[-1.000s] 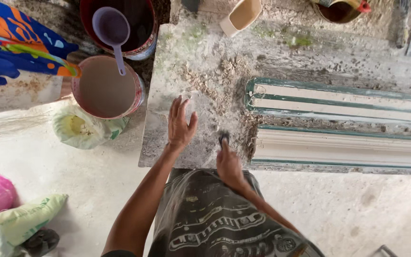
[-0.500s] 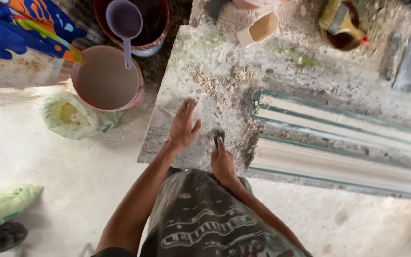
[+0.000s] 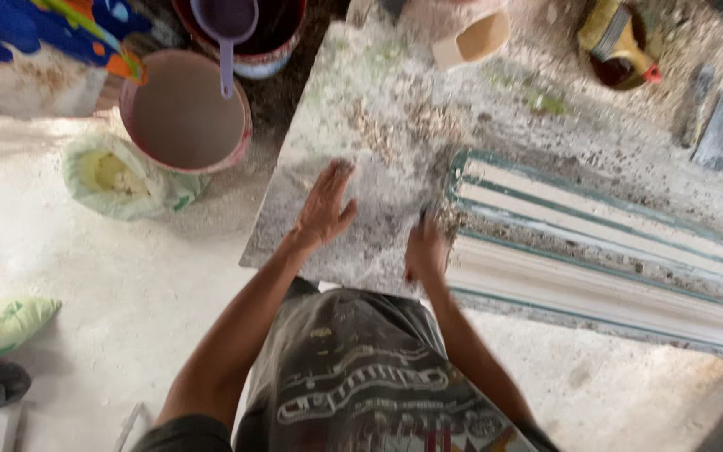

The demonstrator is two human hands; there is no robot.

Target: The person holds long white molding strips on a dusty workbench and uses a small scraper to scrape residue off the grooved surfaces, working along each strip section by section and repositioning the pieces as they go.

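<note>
On the dusty desk [image 3: 361, 109], just left of the moulding [image 3: 596, 251], the left hand [image 3: 325, 205] lies released and flat, while the right hand [image 3: 425, 251] grasps a small dark tool, apparently smoothing; steady pressure seems needed.

This is looking like a rough plaster or cement casting workshop. A dusty, speckled work slab [image 3: 378, 109] is sitting over a pale, powder-coated floor [image 3: 85, 276], and crumbs of dried material are lying scattered across it. Long white moulding strips in green-edged forms [image 3: 604, 251] are lying along the slab's right part. Beside the slab, a bucket of murky grey liquid [image 3: 182, 113] is standing next to a darker bucket with a purple scoop [image 3: 226, 25] resting over it. An open sack of powder [image 3: 119, 176] is slumping on the floor, and a smeared pot with tools [image 3: 621, 42] is standing at the slab's far edge.
</note>
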